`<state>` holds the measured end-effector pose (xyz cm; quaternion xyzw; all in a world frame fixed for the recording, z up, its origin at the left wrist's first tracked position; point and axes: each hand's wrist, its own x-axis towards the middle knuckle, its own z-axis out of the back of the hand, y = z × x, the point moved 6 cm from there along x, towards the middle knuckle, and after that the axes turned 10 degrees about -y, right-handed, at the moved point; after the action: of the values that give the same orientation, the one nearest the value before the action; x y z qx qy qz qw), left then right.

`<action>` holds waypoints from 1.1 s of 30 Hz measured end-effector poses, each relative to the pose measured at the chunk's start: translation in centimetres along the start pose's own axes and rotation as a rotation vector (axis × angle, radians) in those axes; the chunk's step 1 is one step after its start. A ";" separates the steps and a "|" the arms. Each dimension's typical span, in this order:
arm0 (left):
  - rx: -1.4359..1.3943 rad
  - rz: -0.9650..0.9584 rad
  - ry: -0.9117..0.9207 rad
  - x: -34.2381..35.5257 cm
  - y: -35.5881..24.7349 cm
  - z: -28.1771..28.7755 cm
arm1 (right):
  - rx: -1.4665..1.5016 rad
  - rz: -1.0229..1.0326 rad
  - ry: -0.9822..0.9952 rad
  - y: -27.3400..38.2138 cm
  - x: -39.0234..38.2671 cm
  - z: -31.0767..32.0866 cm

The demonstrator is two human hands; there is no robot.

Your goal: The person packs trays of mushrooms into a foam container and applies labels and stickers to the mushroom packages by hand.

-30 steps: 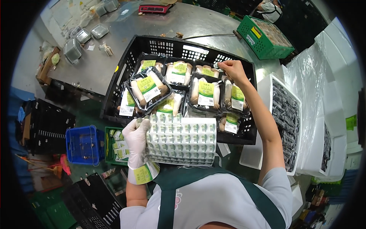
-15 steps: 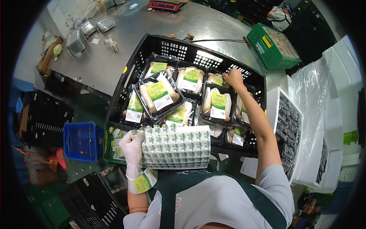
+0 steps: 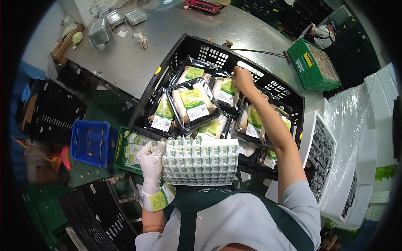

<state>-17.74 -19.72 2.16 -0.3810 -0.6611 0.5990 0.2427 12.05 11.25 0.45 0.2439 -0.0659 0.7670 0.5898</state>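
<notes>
My left hand (image 3: pixel 151 161), in a white glove, grips the left edge of a sheet of small green-and-white stickers (image 3: pixel 201 161); part of its top row is bare. A green-and-white label (image 3: pixel 162 197) sits on the glove's cuff. My bare right hand (image 3: pixel 244 79) reaches into a black crate (image 3: pixel 184 43), fingers pinched at the upper right of a mushroom pack (image 3: pixel 226 90). Anything between those fingertips is hidden. To its left, another mushroom pack (image 3: pixel 192 102) lies tilted on top of others. Several more film-wrapped black trays of pale, thick-stemmed mushrooms fill the crate.
The black crate sits by a metal table (image 3: pixel 167 23) with clear plastic boxes (image 3: pixel 100 33) and a red scale (image 3: pixel 205 5). A green crate (image 3: pixel 314 65) stands at the far right, white foam boxes (image 3: pixel 320 163) on the right. A blue basket (image 3: pixel 90 143) is at left.
My right hand has moved left, from a pack farther right to the one beside the tilted pack. My left hand still holds the sticker sheet. The whole view has shifted a little.
</notes>
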 end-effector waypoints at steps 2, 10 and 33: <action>0.014 -0.012 -0.031 0.1 0.2 0.8 | -0.110 0.020 0.092 0.8 0.5 0.0; 0.006 0.000 -0.140 0.1 0.9 3.7 | 0.136 -0.076 0.181 -1.2 3.4 1.4; -0.009 0.169 -0.143 0.1 0.8 5.8 | 0.324 -0.005 0.283 13.1 7.1 -1.8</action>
<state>-22.12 -23.20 0.41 -0.3928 -0.6447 0.6402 0.1417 -2.05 14.24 4.49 0.2257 0.1421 0.7928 0.5480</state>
